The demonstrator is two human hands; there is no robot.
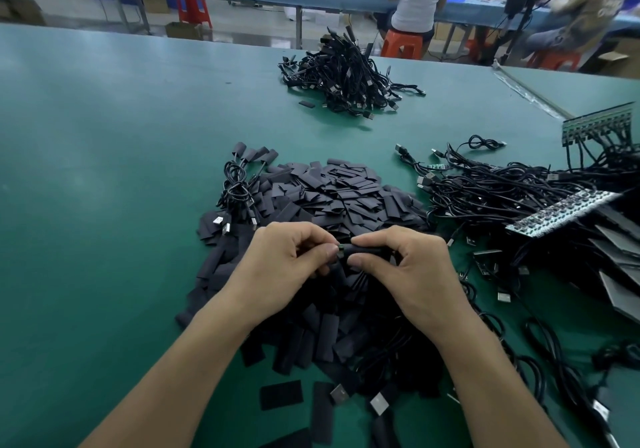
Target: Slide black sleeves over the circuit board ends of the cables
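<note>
Pinching the circuit board end (pixel 340 252) in the left hand (pixel 291 260) grip at nine o'clock, to steady it. Closing the right hand (pixel 401 264) grip round the black sleeve (pixel 367 250) at three, seemingly mostly slid on. Held just above the sleeve pile (pixel 346 191) on the bench (pixel 104 170), for reach; unsleeved cables (pixel 502 191) at two.

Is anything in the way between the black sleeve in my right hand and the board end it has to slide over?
Nothing visible. The sleeve, pinched by the right hand, meets the green board end. Only the fingertips of the left hand, gripping that end, lie ahead of it.
</note>
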